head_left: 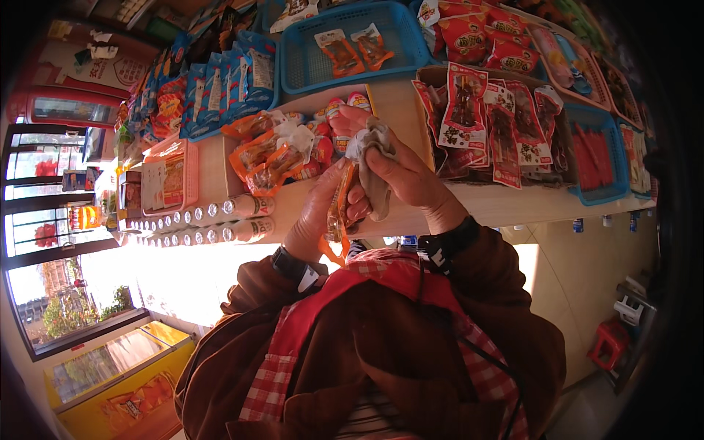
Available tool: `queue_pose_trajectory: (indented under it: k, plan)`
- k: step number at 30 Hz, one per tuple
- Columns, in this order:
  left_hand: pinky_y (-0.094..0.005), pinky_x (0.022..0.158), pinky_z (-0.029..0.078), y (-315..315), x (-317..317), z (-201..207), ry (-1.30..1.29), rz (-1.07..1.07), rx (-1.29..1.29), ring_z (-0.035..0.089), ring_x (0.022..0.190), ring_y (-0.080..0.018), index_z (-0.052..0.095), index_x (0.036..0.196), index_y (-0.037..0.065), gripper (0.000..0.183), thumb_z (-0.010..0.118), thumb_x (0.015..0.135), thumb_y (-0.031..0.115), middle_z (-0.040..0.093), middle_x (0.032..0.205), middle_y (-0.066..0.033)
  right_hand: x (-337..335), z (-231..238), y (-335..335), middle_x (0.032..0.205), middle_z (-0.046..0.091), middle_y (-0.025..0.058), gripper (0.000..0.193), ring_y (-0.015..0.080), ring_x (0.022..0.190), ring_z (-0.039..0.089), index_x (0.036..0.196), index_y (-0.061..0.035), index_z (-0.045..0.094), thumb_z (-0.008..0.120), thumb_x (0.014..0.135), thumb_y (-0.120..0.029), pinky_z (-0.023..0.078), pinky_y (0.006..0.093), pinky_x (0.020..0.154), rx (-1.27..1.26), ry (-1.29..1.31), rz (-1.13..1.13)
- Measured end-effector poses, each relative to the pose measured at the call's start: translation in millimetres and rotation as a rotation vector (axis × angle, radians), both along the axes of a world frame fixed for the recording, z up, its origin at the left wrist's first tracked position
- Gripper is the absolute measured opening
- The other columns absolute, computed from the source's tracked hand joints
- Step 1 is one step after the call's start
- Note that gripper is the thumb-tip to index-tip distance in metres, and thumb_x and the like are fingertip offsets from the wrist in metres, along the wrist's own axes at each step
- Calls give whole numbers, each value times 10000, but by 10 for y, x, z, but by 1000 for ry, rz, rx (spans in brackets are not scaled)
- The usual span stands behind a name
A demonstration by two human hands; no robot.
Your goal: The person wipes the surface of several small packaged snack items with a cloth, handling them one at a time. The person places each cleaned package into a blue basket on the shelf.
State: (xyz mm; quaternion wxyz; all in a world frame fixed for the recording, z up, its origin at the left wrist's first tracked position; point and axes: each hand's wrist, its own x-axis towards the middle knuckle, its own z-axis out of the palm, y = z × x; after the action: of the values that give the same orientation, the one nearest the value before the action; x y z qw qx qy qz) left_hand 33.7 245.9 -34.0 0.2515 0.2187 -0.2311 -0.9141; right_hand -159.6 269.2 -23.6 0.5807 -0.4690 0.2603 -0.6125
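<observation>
In front of my chest, my left hand (pixel 320 204) is closed around a snack packet (pixel 338 210) with clear film and orange edges, held upright. My right hand (pixel 412 180) grips a crumpled grey cloth (pixel 377 182) right beside the packet; whether cloth and packet touch, I cannot tell. Just beyond my hands, similar orange-edged packets (pixel 270 163) lie heaped in an open carton. To the right, a cardboard box (pixel 433 132) holds several red and white vacuum packs (pixel 464 103) of dark food.
A blue basket (pixel 293 51) at the back holds two packets (pixel 339 53). Blue snack bags (pixel 253 77) stand at the left, near a pink basket (pixel 192 176). Rows of cans (pixel 246 206) line the shelf's left front. A red stool (pixel 609 345) stands at the right.
</observation>
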Motion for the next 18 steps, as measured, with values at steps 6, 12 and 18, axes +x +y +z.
queue_pose_trajectory:
  k: [6, 12, 18]
  plan:
    - [-327, 713, 542, -30, -31, 16, -101, -134, -87, 661, 786, -259, 573, 1194, 46, 396, 437, 1086, 402, 662, 952, -132, 8, 74, -58, 975, 684, 45, 231, 110, 907, 633, 1158, -5, 611, 689, 968, -111, 515, 273, 815, 21, 349, -312]
    - [-321, 869, 567, -97, -80, 224, -224, -36, 3, 695, 1021, -230, 508, 1386, 39, 427, 483, 1092, 347, 678, 1207, -139, -88, 33, -78, 899, 699, 86, 198, 120, 843, 661, 1081, 14, 626, 699, 948, -114, 527, 293, 760, 8, 507, -436]
    - [-249, 665, 537, -159, -99, 289, -529, -230, -654, 659, 815, -111, 561, 1276, 25, 303, 656, 990, 61, 691, 1007, -75, -43, -62, -106, 924, 713, 74, 229, 116, 843, 652, 1103, 23, 642, 692, 978, -161, 525, 288, 762, 93, 482, -432]
